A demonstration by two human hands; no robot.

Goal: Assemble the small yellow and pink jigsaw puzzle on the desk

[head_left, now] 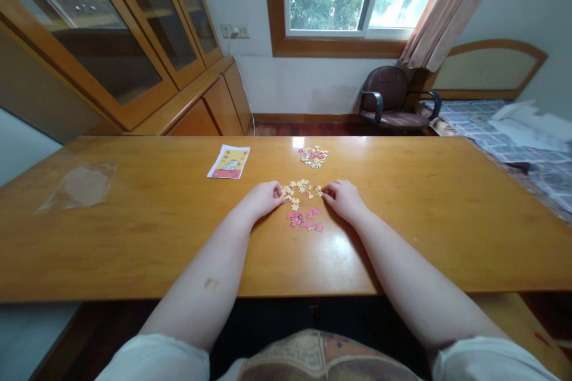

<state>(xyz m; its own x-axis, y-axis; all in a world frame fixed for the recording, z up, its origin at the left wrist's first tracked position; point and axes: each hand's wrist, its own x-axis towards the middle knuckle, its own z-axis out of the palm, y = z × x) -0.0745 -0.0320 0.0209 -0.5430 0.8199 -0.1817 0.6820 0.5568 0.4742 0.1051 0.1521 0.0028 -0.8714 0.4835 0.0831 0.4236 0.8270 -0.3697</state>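
Note:
Yellow jigsaw pieces [302, 185] lie loosely spread on the wooden table between my two hands. My left hand [268, 195] rests at their left side, its fingers pinched at a yellow piece by the fingertips. At the right side my right hand [343, 195] has its thumb and fingers closed on a small yellow jigsaw piece [319, 190]. Nearer to me sits a cluster of pink jigsaw pieces [297, 219]. Farther off is a mixed pile of pieces [314, 157], yellow, pink and white.
A picture card [229, 162] with a white animal on yellow and pink lies to the left. A clear plastic bag [80, 186] is at the table's far left. Behind the table [179, 262] stand a glass-door cabinet [134, 30] and a brown armchair [388, 98].

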